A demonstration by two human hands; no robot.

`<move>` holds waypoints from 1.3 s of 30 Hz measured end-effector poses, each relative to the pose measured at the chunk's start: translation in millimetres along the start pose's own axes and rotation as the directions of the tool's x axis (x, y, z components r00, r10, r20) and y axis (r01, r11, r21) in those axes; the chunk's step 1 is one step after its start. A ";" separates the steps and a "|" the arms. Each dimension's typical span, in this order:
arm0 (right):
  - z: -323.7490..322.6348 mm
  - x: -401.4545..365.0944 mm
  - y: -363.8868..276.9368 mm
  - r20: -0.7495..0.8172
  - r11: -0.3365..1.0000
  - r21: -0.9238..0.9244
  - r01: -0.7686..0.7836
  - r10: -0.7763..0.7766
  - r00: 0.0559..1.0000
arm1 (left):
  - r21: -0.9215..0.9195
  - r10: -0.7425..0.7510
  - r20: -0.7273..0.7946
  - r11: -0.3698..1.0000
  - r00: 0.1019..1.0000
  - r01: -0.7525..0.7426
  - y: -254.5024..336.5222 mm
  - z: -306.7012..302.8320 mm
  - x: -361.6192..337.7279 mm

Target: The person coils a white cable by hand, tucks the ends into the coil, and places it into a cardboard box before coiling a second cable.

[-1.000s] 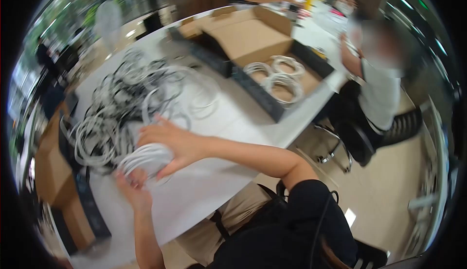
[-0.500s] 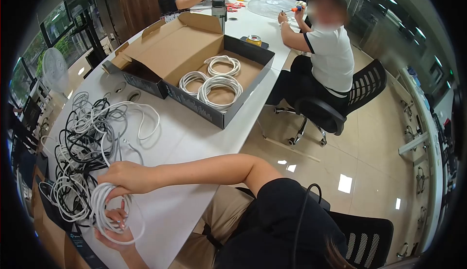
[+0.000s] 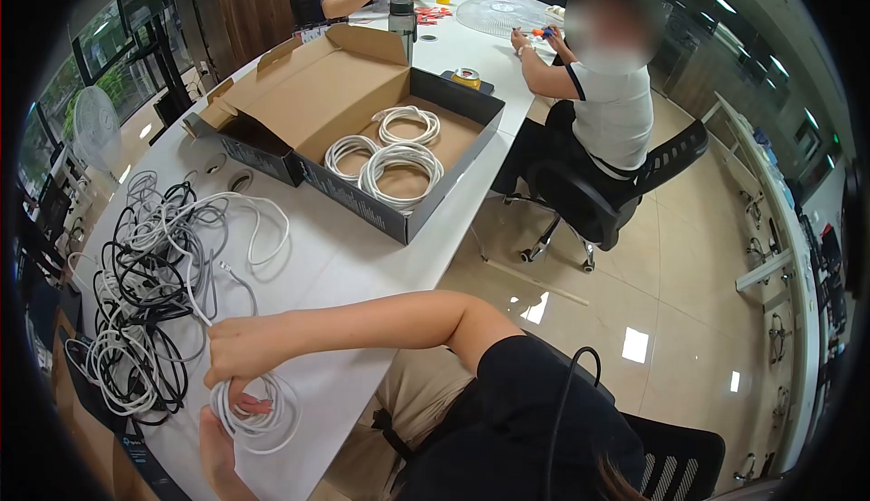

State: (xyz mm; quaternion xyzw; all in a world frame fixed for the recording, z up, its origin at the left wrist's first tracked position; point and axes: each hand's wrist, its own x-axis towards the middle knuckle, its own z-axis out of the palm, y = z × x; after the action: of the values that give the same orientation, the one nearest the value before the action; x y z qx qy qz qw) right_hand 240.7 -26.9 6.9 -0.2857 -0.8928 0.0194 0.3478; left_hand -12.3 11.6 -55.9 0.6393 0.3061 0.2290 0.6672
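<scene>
Box [image 3: 290, 89] is matt cardbd., cables [image 3: 433, 175] smooth plastic, tbl. [image 3: 349, 270] smooth, flr. [image 3: 625, 288] glossy.

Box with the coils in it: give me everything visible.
The box looks like corrugated cardboard, dark grey outside with small pale print too fine to read, plain brown inside. Its lid is open, folded back away from the camera wearer, side flaps unfolded. It lies flat on the white table, with one corner near the table edge. On its floor are three white cable coils, bunched together. A bottle stands behind it; contact can't be judged. No hand touches it.
</scene>
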 end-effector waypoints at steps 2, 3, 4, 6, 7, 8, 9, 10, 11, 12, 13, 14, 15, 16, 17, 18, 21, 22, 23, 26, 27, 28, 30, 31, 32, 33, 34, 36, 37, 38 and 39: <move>3.9 -1.4 -2.9 0.072 0.995 -0.099 0.010 -0.003 0.997 | 0.049 0.030 0.018 0.998 0.999 -0.031 45.1 58.3 2.2; 6.1 -1.8 -2.2 0.059 0.994 -0.111 0.000 0.007 0.998 | 0.094 0.013 0.003 0.995 1.000 -0.013 52.9 63.0 3.4; 8.3 -2.0 -0.5 0.047 0.992 -0.123 -0.011 0.017 0.999 | 0.139 -0.005 -0.012 0.990 1.000 0.006 57.1 65.6 4.5; 10.5 -2.0 0.6 0.020 0.991 -0.129 -0.038 0.041 0.999 | 0.174 0.016 -0.026 0.985 1.000 -0.011 56.9 65.5 5.2; 10.5 -1.3 0.5 0.007 0.991 -0.125 -0.051 0.053 0.999 | 0.165 0.056 -0.025 0.985 0.998 -0.051 54.9 63.3 5.7; 10.7 -0.8 0.3 -0.006 0.991 -0.121 -0.064 0.064 0.998 | 0.156 0.095 -0.025 0.984 0.995 -0.090 52.8 61.4 5.6; 10.0 -0.6 0.2 -0.008 0.993 -0.097 -0.064 0.063 0.998 | 0.163 0.111 -0.041 0.981 0.993 -0.103 50.6 60.3 4.9; 8.7 -0.4 0.9 -0.010 0.995 -0.074 -0.063 0.063 0.998 | 0.170 0.126 -0.057 0.979 0.990 -0.115 48.6 59.1 4.1; 7.1 -0.2 1.8 -0.013 0.997 -0.051 -0.062 0.062 0.998 | 0.177 0.143 -0.072 0.976 0.987 -0.128 47.2 57.5 3.5; 5.1 -0.3 1.6 -0.012 0.998 -0.021 -0.054 0.054 0.998 | 0.185 0.140 -0.062 0.975 0.988 -0.126 46.1 54.3 2.8; 3.3 -1.1 0.8 -0.012 0.999 0.011 -0.047 0.047 0.999 | 0.194 0.136 -0.054 0.973 0.989 -0.123 45.5 50.5 1.6; 0.9 -2.2 0.0 -0.011 0.998 0.043 -0.039 0.039 0.999 | 0.201 0.132 -0.045 0.972 0.990 -0.120 45.6 48.4 0.4; -7.0 -2.0 -3.1 0.030 0.989 0.137 -0.064 0.060 0.998 | 0.200 0.126 -0.039 0.973 0.991 -0.116 47.5 50.7 -0.1; -18.4 -1.0 -7.8 0.075 0.969 0.228 -0.093 0.078 0.994 | 0.198 0.120 -0.032 0.974 0.992 -0.112 50.4 55.7 -0.1; -24.3 -0.7 -10.3 0.121 0.941 0.315 -0.126 0.092 0.988 | 0.195 0.115 -0.024 0.975 0.993 -0.108 52.0 58.7 0.0; -21.4 -0.3 -7.2 0.122 0.846 0.498 -0.191 0.149 0.981 | 0.157 0.132 0.009 0.979 0.991 -0.132 51.7 58.3 -0.4; -14.4 1.3 7.3 0.067 0.674 0.712 -0.196 0.212 0.975 | 0.029 0.204 0.083 0.978 0.975 -0.207 46.1 51.3 -2.7; -20.6 1.5 12.7 -0.018 0.785 0.610 -0.112 0.155 0.988 | -0.019 0.238 0.093 0.971 0.967 -0.237 43.2 46.0 -3.8; -22.5 1.7 16.2 -0.096 0.872 0.488 -0.026 0.084 0.992 | -0.066 0.271 0.101 0.962 0.957 -0.265 41.1 42.4 -5.0; -11.5 -1.9 26.9 -0.199 0.998 0.052 -0.033 0.043 0.979 | -0.052 0.251 0.206 0.968 0.946 -0.245 53.2 53.9 -12.0; -7.9 -3.6 33.2 -0.219 0.996 -0.039 -0.074 0.064 0.974 | -0.038 0.230 0.298 0.973 0.927 -0.229 56.5 54.9 -14.0; -5.1 -5.7 40.6 -0.241 0.985 -0.129 -0.117 0.084 0.967 | -0.024 0.206 0.386 0.977 0.899 -0.213 59.3 55.4 -16.1; 0.3 -13.3 60.0 -0.281 0.954 -0.194 -0.227 0.167 0.945 | -0.043 0.135 0.554 0.990 0.822 -0.133 61.7 52.9 -18.7; 2.8 -16.2 74.1 -0.294 0.944 -0.165 -0.286 0.230 0.928 | -0.083 0.142 0.634 0.990 0.760 -0.116 62.2 50.3 -17.8; 7.3 -15.4 87.7 -0.299 0.935 -0.124 -0.333 0.285 0.911 | -0.121 0.152 0.695 0.988 0.702 -0.095 62.1 48.3 -15.8; 3.6 -18.4 91.7 -0.363 0.924 -0.212 -0.319 0.229 0.903 | -0.159 0.168 0.734 0.985 0.659 -0.073 60.8 46.7 -16.9; -1.7 -24.7 97.6 -0.423 0.912 -0.283 -0.297 0.159 0.892 | -0.188 0.194 0.751 0.979 0.631 -0.077 57.3 48.8 -18.0; -9.9 -27.9 111.8 -0.464 0.917 -0.174 -0.359 0.245 0.851 | -0.119 0.116 0.825 0.992 0.554 -0.030 52.4 36.6 -13.2; -15.8 -25.5 107.0 -0.511 0.856 -0.192 -0.479 0.330 0.794 | -0.080 0.112 0.802 0.994 0.586 -0.080 54.7 33.9 -15.3; -20.0 -29.6 115.2 -0.564 0.862 -0.302 -0.407 0.182 0.805 | -0.036 0.021 0.852 0.999 0.524 0.018 46.7 23.0 -11.7; -27.5 -27.6 110.7 -0.568 0.839 -0.287 -0.463 0.240 0.787 | -0.113 0.054 0.779 0.992 0.624 0.055 49.7 23.3 -16.8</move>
State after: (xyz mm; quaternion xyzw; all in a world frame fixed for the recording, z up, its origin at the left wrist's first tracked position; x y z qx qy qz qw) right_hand 329.4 46.7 -14.9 -0.5118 -0.6804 -0.1790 0.4931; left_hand -3.5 -12.8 -4.6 0.6318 -0.0283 -0.0520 0.7729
